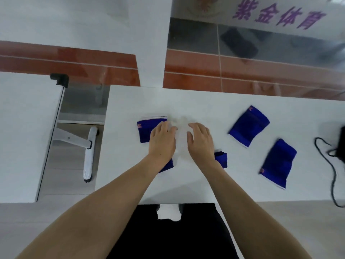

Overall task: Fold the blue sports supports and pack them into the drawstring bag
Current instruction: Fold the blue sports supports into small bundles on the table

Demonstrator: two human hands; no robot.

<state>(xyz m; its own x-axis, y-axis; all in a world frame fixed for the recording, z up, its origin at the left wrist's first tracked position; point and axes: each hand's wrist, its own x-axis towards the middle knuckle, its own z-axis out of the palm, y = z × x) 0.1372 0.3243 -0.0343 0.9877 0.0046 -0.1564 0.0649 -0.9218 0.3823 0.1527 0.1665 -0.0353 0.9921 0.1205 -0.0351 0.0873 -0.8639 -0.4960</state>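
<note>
Supports, look: four deep blue stretch-fabric pieces on the white table (196, 101), each with a thin white edge; small orange-pink markings show on some.
Folded support at left (144, 130): a squarish folded block with a white band along its far edge and a marking at its left end; it lies beneath the left hand, its long side running roughly left to right.
Small folded support (222, 158): a compact bundle just right of the right wrist, partly hidden by it; axis hard to judge.
Far flat support (249, 126): lies open and unfolded to the right, turned on a diagonal, its white-trimmed end nearest me.
Near flat support (279, 163): also unfolded, long axis running from far-right to near-left, marking near the near end.
Left hand (162, 140): open, palm down, fingers spread, resting over the right part of the left folded block; a bit of blue also shows under its wrist.
Right hand (200, 140): open, palm down over bare tabletop, gripping nothing; a small gap separates the two hands.
Drawstring bag (342, 141): a dark shape at the table's right edge, mostly cut off, with a black cord (324, 161) looping toward the near edge.
</note>
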